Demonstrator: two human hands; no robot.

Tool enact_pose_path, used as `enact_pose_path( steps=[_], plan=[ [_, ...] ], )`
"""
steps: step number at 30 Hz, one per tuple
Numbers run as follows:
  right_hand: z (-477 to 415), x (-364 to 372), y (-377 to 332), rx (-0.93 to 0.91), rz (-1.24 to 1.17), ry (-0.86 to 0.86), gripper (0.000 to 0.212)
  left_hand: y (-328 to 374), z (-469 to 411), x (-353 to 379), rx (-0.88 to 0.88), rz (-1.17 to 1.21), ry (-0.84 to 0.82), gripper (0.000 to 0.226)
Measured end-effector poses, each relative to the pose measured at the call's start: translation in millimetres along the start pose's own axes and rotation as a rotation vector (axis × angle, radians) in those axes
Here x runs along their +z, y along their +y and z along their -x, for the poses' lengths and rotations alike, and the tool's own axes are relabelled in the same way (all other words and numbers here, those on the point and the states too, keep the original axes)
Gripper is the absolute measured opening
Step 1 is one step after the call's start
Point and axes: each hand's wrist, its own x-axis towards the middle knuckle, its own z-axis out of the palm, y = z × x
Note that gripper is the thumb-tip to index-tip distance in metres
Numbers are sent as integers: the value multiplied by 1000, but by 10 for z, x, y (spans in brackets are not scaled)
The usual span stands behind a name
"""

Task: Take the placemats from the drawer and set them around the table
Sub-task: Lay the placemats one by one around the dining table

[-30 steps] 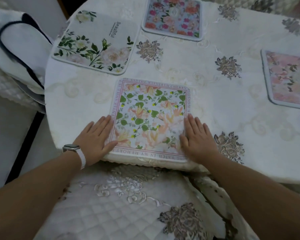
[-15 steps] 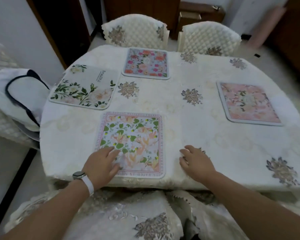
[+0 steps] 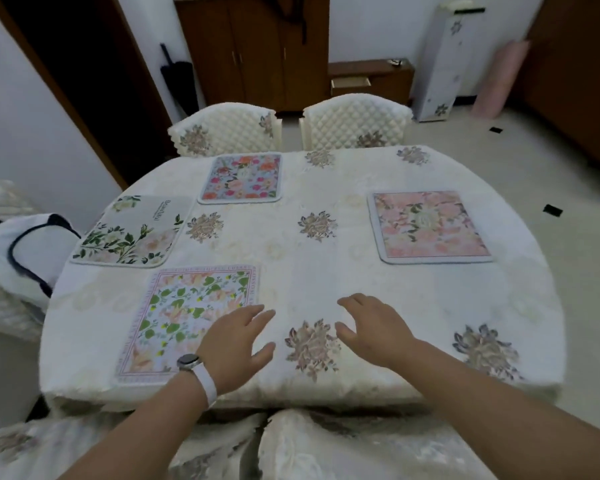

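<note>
A home dining room: a round bench [image 3: 361,271] under a cream embroidered tablecloth, ringed by quilted-cover chairs [image 3: 355,123], floral placemats [image 3: 426,226] at the seats. Behind stand a dark wooden cabinet [image 3: 257,50], a low sideboard [image 3: 371,77] with a drawer open, and a folded umbrella [image 3: 177,81] against the wall.

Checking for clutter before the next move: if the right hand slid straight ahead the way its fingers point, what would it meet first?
Probably nothing at once. The right hand points up and slightly left over bare tablecloth; the first thing in that line looks like an embroidered flower, flat in the cloth. The pink placemat lies off to the right.
</note>
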Motion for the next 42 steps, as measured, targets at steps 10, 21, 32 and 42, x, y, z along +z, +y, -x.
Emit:
enact_pose_path(
  steps=[10, 21, 32, 42],
  plan=[
    [621, -571, 1104, -73, 73, 5, 54, 1439, -588, 131, 42, 28, 44, 55],
    [1051, -828, 1476, 91, 97, 29, 54, 1799, -970, 247, 132, 76, 52, 53],
    [1507, -976, 1733, 261, 127, 40, 60, 2210, -1299, 368, 273, 120, 5, 56],
    [1877, -1157, 2943, 332, 44, 79, 55, 3392, -1867, 615, 308, 72, -34, 53]
  ],
)
